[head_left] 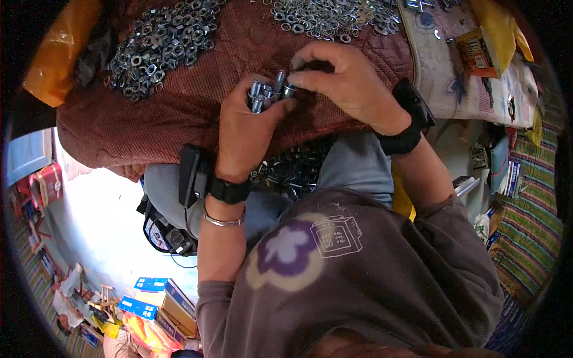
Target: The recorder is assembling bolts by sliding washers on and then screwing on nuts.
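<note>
My left hand (248, 122) is closed around several silvery metal bolts (256, 105), their ends poking up between thumb and fingers. One bolt (279, 80) stands taller than the others. At the right side of this bunch, a bolt end (288, 90) appears to carry a ring. My right hand (343, 77) curls over from the right, its thumb tip close to that bolt end. Whatever sits between its fingertips is too small to make out. Both hands are above the near part of a table covered with dark red cloth (179, 122).
A heap of hex nuts (173, 42) lies at the far left of the cloth, and a heap of washers (322, 18) at the far middle. Dark metal parts (292, 170) lie between my legs. On the right, a yellow packet (477, 53) rests on pale patterned cloth (439, 77). Boxes (158, 304) stand lower left.
</note>
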{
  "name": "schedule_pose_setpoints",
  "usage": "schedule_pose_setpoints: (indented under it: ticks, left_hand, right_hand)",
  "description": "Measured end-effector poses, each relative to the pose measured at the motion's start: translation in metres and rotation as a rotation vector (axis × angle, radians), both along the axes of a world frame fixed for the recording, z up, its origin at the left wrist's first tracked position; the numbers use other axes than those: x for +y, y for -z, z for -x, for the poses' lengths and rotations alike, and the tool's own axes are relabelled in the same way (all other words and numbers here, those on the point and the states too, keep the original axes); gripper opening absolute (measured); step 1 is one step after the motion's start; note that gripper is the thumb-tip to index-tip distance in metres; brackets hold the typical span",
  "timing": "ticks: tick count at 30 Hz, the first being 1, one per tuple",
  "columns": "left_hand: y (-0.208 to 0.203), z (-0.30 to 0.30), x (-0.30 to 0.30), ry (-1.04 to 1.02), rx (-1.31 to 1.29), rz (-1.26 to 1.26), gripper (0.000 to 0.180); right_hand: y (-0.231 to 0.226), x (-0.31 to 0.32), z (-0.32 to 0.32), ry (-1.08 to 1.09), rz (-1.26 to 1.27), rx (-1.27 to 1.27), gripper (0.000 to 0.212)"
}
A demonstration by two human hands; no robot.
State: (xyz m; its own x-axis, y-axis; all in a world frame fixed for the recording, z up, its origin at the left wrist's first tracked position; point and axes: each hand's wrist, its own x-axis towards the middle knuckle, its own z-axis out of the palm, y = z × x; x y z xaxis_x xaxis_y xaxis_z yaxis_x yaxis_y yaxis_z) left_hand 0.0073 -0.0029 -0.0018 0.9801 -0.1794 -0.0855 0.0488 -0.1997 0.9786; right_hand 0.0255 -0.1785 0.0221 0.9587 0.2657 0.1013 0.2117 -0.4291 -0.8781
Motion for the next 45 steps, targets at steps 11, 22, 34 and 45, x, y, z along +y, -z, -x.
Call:
schedule_pose_setpoints:
  ticks: [11,22,34,45]
  left_hand:
    - [-0.001,0.001,-0.001,-0.064,0.139,0.228,0.021]
    - [-0.003,0.001,0.002,-0.097,0.128,0.107,0.020]
    - [0.003,0.007,0.001,-0.028,-0.038,0.041,0.021]
    - [0.002,0.010,0.005,0.037,-0.119,-0.010,0.022]
  right_hand:
    - [0.009,-0.017,-0.033,0.117,0.316,-0.332,0.020]
    - [0.003,-0.012,-0.034,0.070,0.445,-0.362,0.020]
    - [-0.017,-0.007,-0.004,-0.214,0.122,0.105,0.017]
    - [-0.014,0.003,0.014,-0.058,0.202,-0.052,0.022]
